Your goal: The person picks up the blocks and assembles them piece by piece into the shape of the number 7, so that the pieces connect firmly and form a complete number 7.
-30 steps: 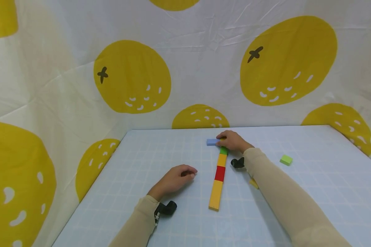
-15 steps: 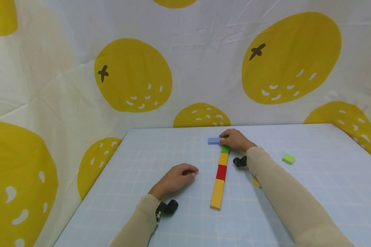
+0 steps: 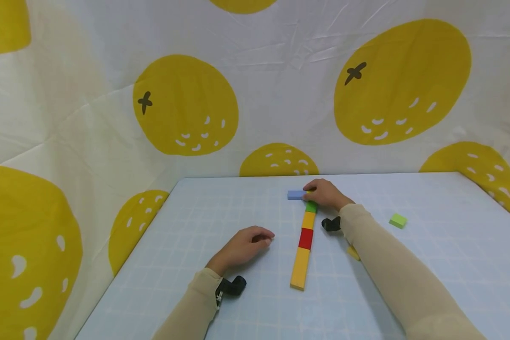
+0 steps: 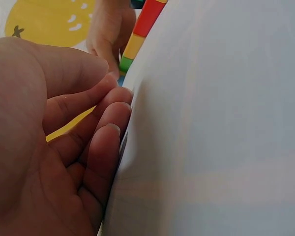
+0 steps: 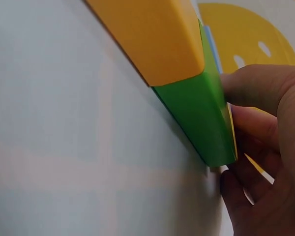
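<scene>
A row of blocks runs away from me on the table: a long orange block [image 3: 300, 269], a red block [image 3: 306, 239], a shorter orange block [image 3: 308, 220] and a green block [image 3: 311, 206]. At its far end my right hand [image 3: 325, 193] pinches a yellow block [image 3: 310, 191], mostly hidden by the fingers. A blue block [image 3: 295, 195] lies crosswise just left of those fingertips. In the right wrist view, thumb and fingers lie at the far side of the green block [image 5: 196, 120]. My left hand [image 3: 242, 248] rests loosely curled on the table, left of the row, holding nothing.
A light green block [image 3: 397, 220] lies apart at the right. Another yellow block [image 3: 353, 252] is partly covered by my right sleeve [image 3: 391, 255]. Behind the table's far edge hangs a white curtain [image 3: 280, 94] printed with yellow fruit.
The whole scene shifts slightly with the head camera. Both hands and the blocks otherwise stay where they were.
</scene>
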Available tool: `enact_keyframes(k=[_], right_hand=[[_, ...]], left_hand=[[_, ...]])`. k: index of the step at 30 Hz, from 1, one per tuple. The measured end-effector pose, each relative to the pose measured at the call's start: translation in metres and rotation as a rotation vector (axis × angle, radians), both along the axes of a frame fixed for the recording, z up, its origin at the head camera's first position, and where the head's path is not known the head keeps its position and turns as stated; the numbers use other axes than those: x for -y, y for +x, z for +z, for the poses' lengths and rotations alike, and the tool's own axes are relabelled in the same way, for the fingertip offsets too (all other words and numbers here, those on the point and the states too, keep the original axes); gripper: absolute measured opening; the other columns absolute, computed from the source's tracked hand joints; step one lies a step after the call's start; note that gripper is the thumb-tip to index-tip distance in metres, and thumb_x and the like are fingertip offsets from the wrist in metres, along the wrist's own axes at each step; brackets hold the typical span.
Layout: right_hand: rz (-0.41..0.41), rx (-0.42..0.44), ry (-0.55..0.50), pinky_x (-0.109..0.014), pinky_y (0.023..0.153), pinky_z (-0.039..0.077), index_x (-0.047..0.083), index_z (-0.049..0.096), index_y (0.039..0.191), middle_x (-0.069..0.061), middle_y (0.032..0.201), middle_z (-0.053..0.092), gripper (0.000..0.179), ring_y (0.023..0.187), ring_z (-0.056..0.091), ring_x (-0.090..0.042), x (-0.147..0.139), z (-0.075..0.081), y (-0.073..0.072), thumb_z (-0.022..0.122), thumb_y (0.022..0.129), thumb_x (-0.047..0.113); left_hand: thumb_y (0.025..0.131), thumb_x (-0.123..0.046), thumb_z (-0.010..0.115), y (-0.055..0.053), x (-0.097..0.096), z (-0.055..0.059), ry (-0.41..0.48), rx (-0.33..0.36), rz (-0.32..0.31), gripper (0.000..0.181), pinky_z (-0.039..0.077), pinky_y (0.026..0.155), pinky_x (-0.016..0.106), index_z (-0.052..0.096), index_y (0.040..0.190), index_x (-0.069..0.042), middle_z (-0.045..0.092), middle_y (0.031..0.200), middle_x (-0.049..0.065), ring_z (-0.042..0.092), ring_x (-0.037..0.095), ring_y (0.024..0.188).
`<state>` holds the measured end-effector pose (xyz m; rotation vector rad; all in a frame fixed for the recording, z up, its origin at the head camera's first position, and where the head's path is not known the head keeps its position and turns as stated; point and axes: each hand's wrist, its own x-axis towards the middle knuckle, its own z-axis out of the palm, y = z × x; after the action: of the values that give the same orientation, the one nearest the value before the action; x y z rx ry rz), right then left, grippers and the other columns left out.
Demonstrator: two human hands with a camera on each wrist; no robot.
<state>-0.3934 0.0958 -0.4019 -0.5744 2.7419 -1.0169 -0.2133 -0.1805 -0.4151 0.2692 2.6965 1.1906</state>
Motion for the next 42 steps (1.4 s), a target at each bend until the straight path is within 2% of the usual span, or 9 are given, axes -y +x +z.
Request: enact_keyframes(k=[9,16,20,25,29,34,38,42], right_hand=[[-0.012,0.002,0.005,-0.048,0.104,0.043,0.003,0.063,0.131,-0.016,0.131,0.060,0.043,0.115,0.050,-0.033,-0.003,0.004,0.003,0.066,0.096,0.028],[-0.004,0.003,0.024,-0.047,0.102,0.044,0.003,0.063,0.131,-0.016,0.131,0.060,0.043,0.114,0.050,-0.032,-0.003,0.002,0.005,0.066,0.096,0.028],[0.009,0.000,0.009,-0.049,0.107,0.040,0.005,0.062,0.134,-0.014,0.133,0.060,0.049,0.119,0.050,-0.033,-0.007,0.000,0.004,0.065,0.097,0.036],[-0.044,0.039,-0.083,-0.052,0.111,0.036,0.014,0.063,0.137,-0.008,0.135,0.061,0.054,0.127,0.048,-0.031,-0.019,-0.006,0.000,0.056,0.099,0.052],[-0.114,0.038,-0.167,-0.052,0.109,0.038,0.016,0.065,0.133,-0.007,0.131,0.062,0.048,0.122,0.051,-0.030,-0.027,-0.005,0.004,0.050,0.102,0.049],[-0.127,-0.021,-0.276,-0.050,0.105,0.044,0.010,0.067,0.127,-0.013,0.125,0.065,0.042,0.118,0.056,-0.032,-0.031,0.012,0.015,0.052,0.104,0.042],[-0.124,-0.010,-0.381,-0.047,0.101,0.048,0.005,0.066,0.125,-0.020,0.124,0.065,0.040,0.117,0.059,-0.036,-0.033,0.028,0.030,0.056,0.103,0.038],[-0.120,-0.008,-0.441,-0.040,0.094,0.053,0.003,0.065,0.125,-0.021,0.122,0.065,0.041,0.113,0.063,-0.033,-0.037,0.036,0.045,0.057,0.103,0.037]], left_hand=[[0.100,-0.033,0.062,-0.001,-0.002,0.001,0.010,-0.001,-0.008,0.019,0.046,0.101,0.041,0.070,0.117,-0.030,0.063,0.113,-0.014,0.056,0.014,0.106],[0.100,-0.034,0.062,-0.001,-0.004,-0.003,0.007,0.007,-0.007,0.019,0.047,0.100,0.042,0.070,0.117,-0.030,0.063,0.114,-0.013,0.056,0.014,0.106],[0.100,-0.033,0.062,-0.002,-0.005,-0.005,0.004,0.014,-0.001,0.019,0.047,0.101,0.042,0.070,0.117,-0.030,0.063,0.114,-0.014,0.056,0.014,0.106],[0.100,-0.032,0.062,-0.001,-0.005,-0.006,0.002,0.012,-0.010,0.018,0.047,0.100,0.042,0.070,0.116,-0.030,0.064,0.114,-0.013,0.056,0.014,0.106],[0.100,-0.031,0.062,0.000,-0.005,-0.005,0.003,0.003,-0.016,0.018,0.047,0.100,0.042,0.070,0.116,-0.029,0.064,0.115,-0.013,0.056,0.014,0.107],[0.100,-0.031,0.062,0.000,-0.004,-0.004,-0.004,0.000,-0.014,0.018,0.047,0.101,0.042,0.070,0.116,-0.031,0.064,0.116,-0.014,0.056,0.013,0.107],[0.100,-0.031,0.062,0.000,-0.003,-0.003,-0.011,-0.001,-0.006,0.018,0.047,0.101,0.042,0.070,0.117,-0.031,0.063,0.116,-0.013,0.056,0.014,0.108],[0.100,-0.031,0.062,-0.001,-0.001,-0.002,-0.024,0.003,0.004,0.018,0.046,0.102,0.043,0.069,0.117,-0.032,0.063,0.118,-0.013,0.055,0.015,0.111]])
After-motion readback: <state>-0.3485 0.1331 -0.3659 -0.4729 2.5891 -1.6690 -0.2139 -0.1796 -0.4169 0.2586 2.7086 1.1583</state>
